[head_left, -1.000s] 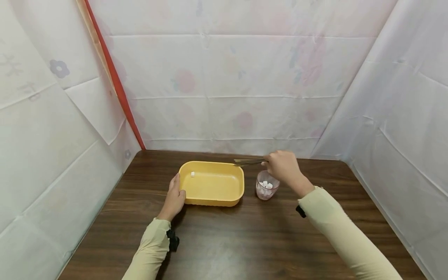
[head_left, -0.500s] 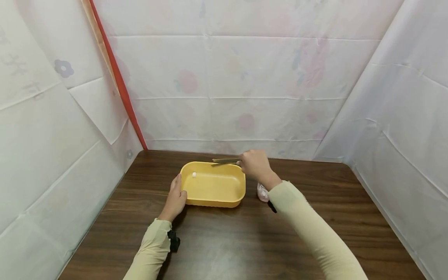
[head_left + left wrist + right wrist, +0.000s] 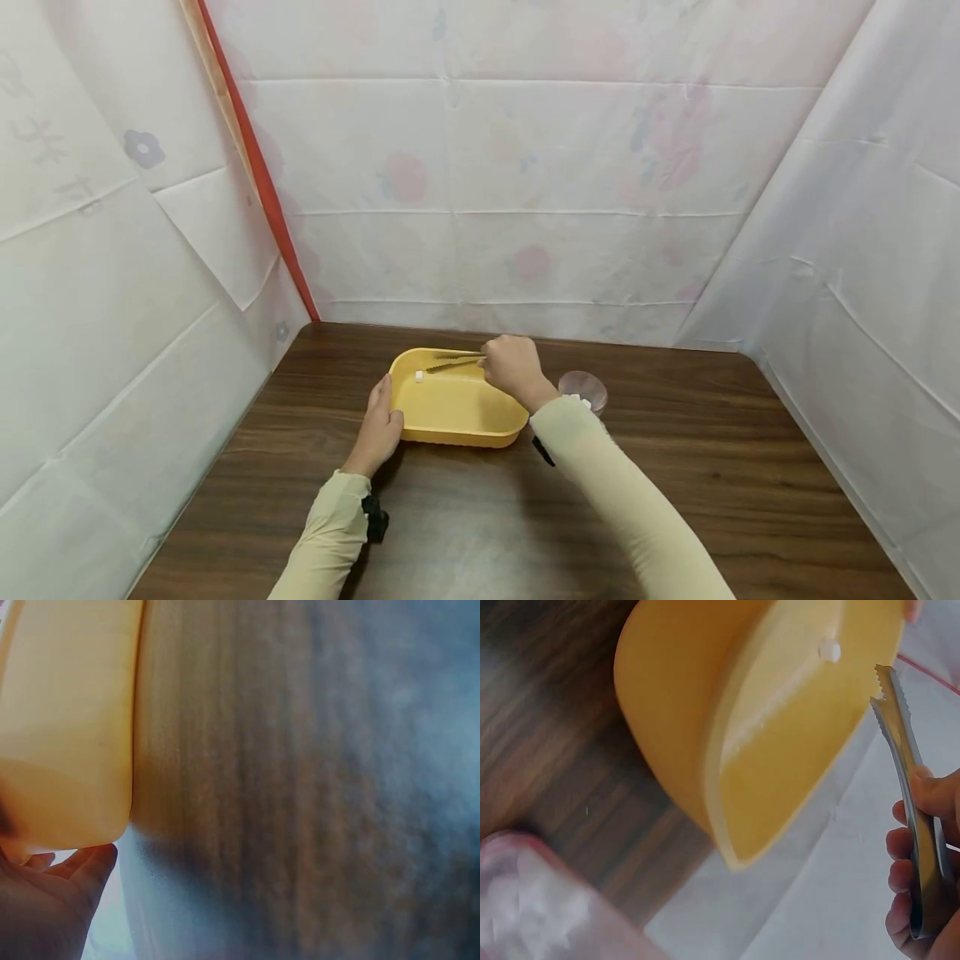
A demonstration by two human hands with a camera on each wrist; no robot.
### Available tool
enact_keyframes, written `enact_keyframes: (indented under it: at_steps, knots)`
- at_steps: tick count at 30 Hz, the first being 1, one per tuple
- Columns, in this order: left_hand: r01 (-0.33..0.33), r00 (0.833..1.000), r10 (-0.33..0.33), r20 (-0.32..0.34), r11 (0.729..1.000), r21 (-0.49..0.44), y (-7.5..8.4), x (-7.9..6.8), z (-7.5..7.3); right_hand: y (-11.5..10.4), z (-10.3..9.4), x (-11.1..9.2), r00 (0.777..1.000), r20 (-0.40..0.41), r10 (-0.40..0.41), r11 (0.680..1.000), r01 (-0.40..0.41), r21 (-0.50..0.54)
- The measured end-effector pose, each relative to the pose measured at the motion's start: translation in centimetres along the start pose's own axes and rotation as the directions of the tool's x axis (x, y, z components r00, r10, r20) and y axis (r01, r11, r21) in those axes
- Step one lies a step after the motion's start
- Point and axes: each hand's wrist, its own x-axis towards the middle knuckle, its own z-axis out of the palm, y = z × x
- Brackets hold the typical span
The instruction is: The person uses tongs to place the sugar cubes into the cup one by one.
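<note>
In the head view my left hand (image 3: 377, 427) holds the left end of a yellow rectangular basin (image 3: 459, 437), its thumb near the front corner. Its fingers (image 3: 94, 870) lie against the basin's outer end wall in the left wrist view. My right hand (image 3: 513, 367) grips metal tongs (image 3: 913, 817) with serrated tips, reaching over the basin from the right. The tong tips stand slightly apart; I see nothing clearly between them. One small white cube (image 3: 419, 377) lies inside the basin at the left. A pinkish clear cup (image 3: 592, 385) with white cubes stands to the right, partly behind the right forearm.
All this stands on a dark wood-grain table (image 3: 450, 533). Pale patterned sheets (image 3: 525, 167) hang at the back and both sides, and a red strip (image 3: 258, 171) runs down the back left corner.
My right hand has swung left with the tongs, from above the cup to over the basin, and the tips have dipped lower. My left hand keeps its place on the basin.
</note>
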Motion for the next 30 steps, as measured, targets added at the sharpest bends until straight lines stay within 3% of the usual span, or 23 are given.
enact_keyframes:
  at_steps: [6, 13, 21, 30]
  knots:
    - [-0.010, 1.000, 0.010, -0.005, 1.000, 0.000, 0.1, 0.0, 0.0, -1.7, 0.9, 0.9, 0.995, 0.094, 0.026, 0.999, -0.023, -0.030]
    - [0.016, 1.000, -0.016, 0.009, 1.000, -0.002, 0.4, -0.2, -0.1, -3.2, 1.8, 1.3, 0.971, 0.224, 0.079, 0.996, -0.071, -0.045]
    - [0.001, 1.000, -0.001, 0.005, 1.000, -0.022, 0.8, -0.4, 0.5, -3.6, 2.7, 1.4, 0.964, 0.245, 0.102, 0.994, -0.093, -0.049]
    - [-0.006, 1.000, 0.006, 0.013, 1.000, -0.015, 1.2, -0.2, 1.1, -3.2, 3.1, 0.9, 0.967, 0.217, 0.136, 0.990, -0.123, -0.073]
